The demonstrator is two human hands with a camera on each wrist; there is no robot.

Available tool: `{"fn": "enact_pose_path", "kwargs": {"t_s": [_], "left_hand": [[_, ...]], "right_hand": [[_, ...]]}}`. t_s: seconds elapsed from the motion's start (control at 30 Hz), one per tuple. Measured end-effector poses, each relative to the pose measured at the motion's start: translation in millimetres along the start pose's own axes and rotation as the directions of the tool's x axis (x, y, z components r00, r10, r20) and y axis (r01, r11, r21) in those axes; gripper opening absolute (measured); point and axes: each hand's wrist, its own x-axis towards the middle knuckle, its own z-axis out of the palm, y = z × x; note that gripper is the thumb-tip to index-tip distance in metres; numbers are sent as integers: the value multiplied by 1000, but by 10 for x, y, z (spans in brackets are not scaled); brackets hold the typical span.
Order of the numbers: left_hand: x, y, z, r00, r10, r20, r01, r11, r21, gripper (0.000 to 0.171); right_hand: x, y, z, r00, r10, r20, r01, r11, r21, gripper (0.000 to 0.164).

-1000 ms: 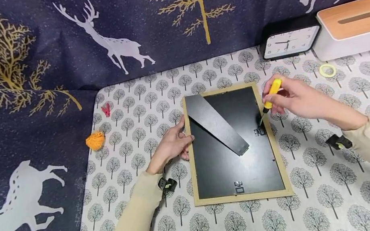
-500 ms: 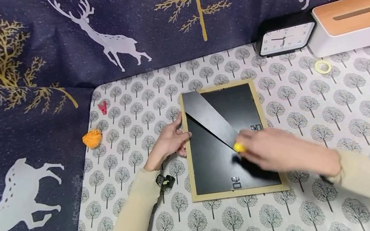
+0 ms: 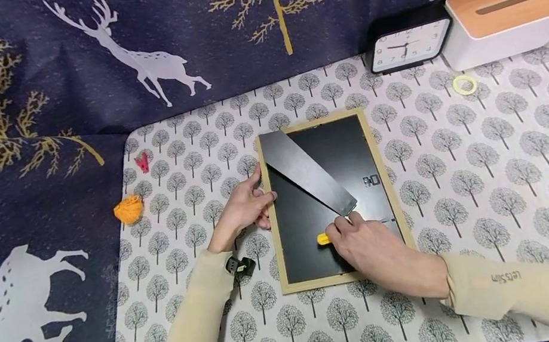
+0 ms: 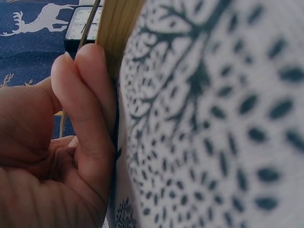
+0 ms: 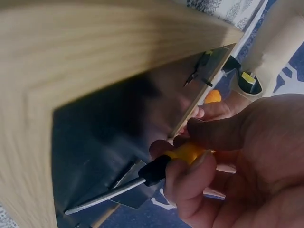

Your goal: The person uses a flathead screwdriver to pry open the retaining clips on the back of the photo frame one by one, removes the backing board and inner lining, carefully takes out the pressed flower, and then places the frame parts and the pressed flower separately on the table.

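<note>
A picture frame (image 3: pixel 275 237) with a light wood border lies face down, its black backing board (image 3: pixel 303 245) showing. A grey-black easel leg (image 3: pixel 308 174) slants across the board from the upper left corner. My left hand (image 3: pixel 242 206) holds the frame's left side, thumb over the border and fingers curled against the outer edge. In my right hand (image 3: pixel 374 248) is a screwdriver (image 3: pixel 323 239) with a yellow handle, held low over the board's lower half. Its metal shaft (image 5: pixel 104 197) points toward the inner right edge of the frame. The lower hanger is hidden behind this hand.
At the back right stand a black clock (image 3: pixel 408 43) and a white tissue box (image 3: pixel 513 34) with a wooden lid. A pale yellow ring (image 3: pixel 457 86) lies in front of them. To the left are a red clothespin (image 3: pixel 142 162) and an orange yarn bundle (image 3: pixel 128 210).
My right hand has carried the screwdriver from the upper right side of the frame down across its lower half, turning it crosswise. The left hand keeps its hold. The head view has shifted slightly.
</note>
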Motion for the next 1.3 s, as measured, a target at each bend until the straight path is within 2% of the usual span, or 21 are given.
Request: {"fn": "enact_pose_path", "kwargs": {"t_s": [0.27,0.6,0.87,1.07,1.17,1.3], "left_hand": [[-37,41,-4,999,-34,-2,34,999,-2,93],[-38,49,8,1000,-21,-1,21,1000,-15,93],[-20,30,9,1000,-14,-9,14,1000,-7,92],[-6,10,6,1000,-12,-14,12,1000,8,92],[-4,-2,2,1000,-11,-14,11,1000,6,92],[-3,-13,0,1000,-9,-16,9,1000,1,91]], "right_hand": [[0,1,24,1000,12,21,-13,1000,24,30],[0,31,44,997,12,78,-16,999,51,30],[-10,63,53,998,29,50,-32,997,72,30],[-4,103,59,997,46,66,-52,995,90,33],[-18,138,45,998,54,41,-59,991,120,36],[-75,241,-3,995,74,-71,-58,977,206,32]]}}
